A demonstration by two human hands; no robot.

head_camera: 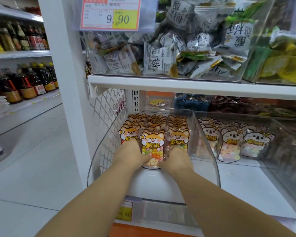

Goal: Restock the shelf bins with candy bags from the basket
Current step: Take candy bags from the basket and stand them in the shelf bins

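A clear plastic bin (99,151) on the lower shelf holds three rows of fox-shaped candy bags. The front middle candy bag (152,144), orange fox on top and coloured sweets below, stands upright between my hands. My left hand (132,155) grips its left side, fingers behind it and thumb across the lower front. My right hand (177,158) grips its right side the same way. Both forearms reach in over the bin's low front. The basket is not in view.
To the right, a second clear bin (280,170) holds koala-shaped candy bags (230,144). The shelf above (178,84) carries bins of wrapped plum sweets (169,53) under a 9.90 price tag (110,13). An aisle with bottle shelves (22,79) lies left.
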